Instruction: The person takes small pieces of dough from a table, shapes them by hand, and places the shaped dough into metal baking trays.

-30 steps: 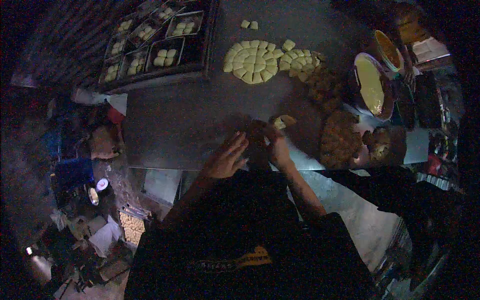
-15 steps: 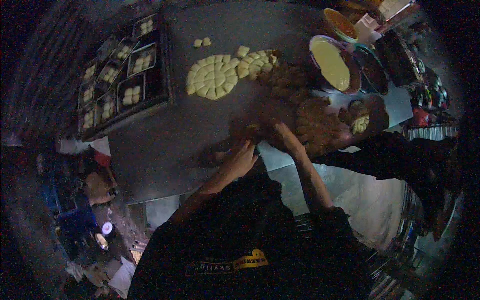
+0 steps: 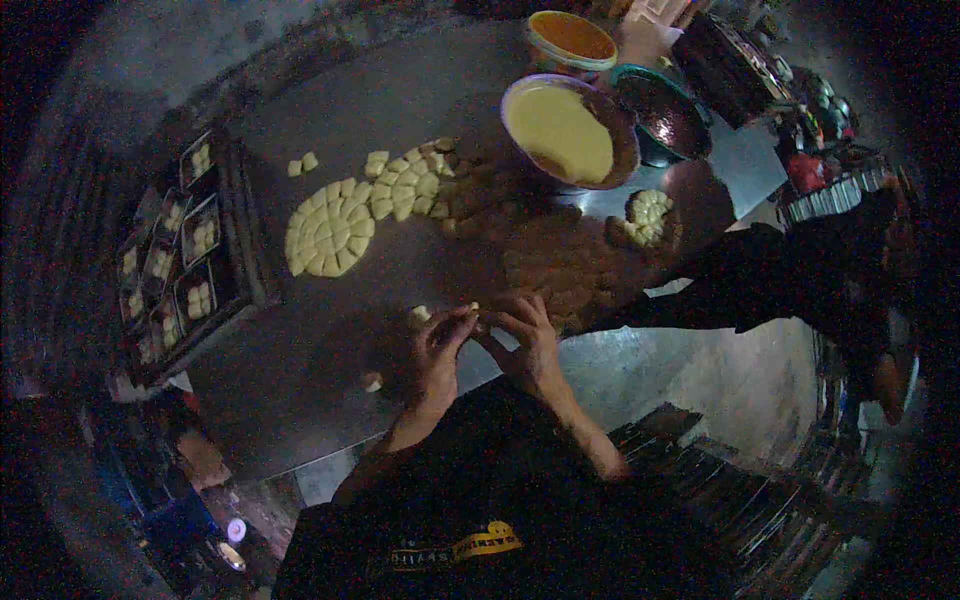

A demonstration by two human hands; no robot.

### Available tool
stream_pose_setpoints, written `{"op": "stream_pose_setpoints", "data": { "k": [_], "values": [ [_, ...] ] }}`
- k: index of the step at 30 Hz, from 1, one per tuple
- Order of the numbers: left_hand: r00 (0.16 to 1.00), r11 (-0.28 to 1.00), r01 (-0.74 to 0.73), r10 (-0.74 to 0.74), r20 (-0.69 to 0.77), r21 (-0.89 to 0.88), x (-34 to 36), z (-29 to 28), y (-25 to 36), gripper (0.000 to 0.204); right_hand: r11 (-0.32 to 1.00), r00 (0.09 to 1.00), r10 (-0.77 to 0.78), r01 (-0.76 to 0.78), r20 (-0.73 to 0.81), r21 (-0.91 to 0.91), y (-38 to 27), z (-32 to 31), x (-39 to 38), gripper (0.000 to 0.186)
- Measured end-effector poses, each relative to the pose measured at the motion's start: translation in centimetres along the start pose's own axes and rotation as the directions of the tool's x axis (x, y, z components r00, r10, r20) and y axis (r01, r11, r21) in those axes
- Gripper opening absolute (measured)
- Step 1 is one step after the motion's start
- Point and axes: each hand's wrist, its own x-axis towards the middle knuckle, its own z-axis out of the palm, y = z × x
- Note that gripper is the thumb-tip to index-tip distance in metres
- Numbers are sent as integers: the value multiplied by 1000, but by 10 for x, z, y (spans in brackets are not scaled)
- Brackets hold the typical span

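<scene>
My left hand [image 3: 440, 355], fingers pinched, holds a small pale dough piece [image 3: 473, 308] at the near part of the grey metal table [image 3: 260, 420]. My right hand [image 3: 525, 345] meets it from the right, fingers bent around the same piece, some raised. Small dough bits [image 3: 421, 313] lie just beside and left of my left hand. Farther forward are a round of cut dough pieces [image 3: 330, 230] and a second cut cluster [image 3: 405, 185], with dimly lit pieces [image 3: 550, 270] right of my hands and a pale cluster [image 3: 650, 215] farther right.
A dark tray [image 3: 260, 260] of dough-filled tins stands left. Bowls of pale liquid [image 3: 555, 120], orange contents [image 3: 570, 40] and dark glossy contents [image 3: 668, 130] stand at the back right. A co-worker in dark clothing [image 3: 820, 270] reaches in at the right, near a metal rack [image 3: 820, 200].
The view has turned rightward, shifting table items left in the picture. My hands have come together, fingertips now meeting on the small dough piece, which shows more clearly.
</scene>
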Motion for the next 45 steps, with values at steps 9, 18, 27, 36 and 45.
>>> {"op": "stream_pose_setpoints", "data": {
  "k": [9,18,27,36,45],
  "values": [
    [543,139,-806,561,625,576,14,45,15,23,171,891,229,-434,392,885,38,-24,-21,32],
    [457,311,-889,576,678,336,19,75,14,61,70,668,-116,-732,735,677,43,-81,11,15],
    [784,783,-608,618,-57,133,43,93,-14,107,883,836,-19,-243,548,401,125,-100,154,22],
    [910,918,-396,393,-130,0,36,16,-42,78,663,844,25,-415,536,622,311,-40,258,41],
    [903,923,-380,385,-191,66,7,-21,-45,101,993,867,-88,116,490,-27,291,-44,264,36]
  ]
}}
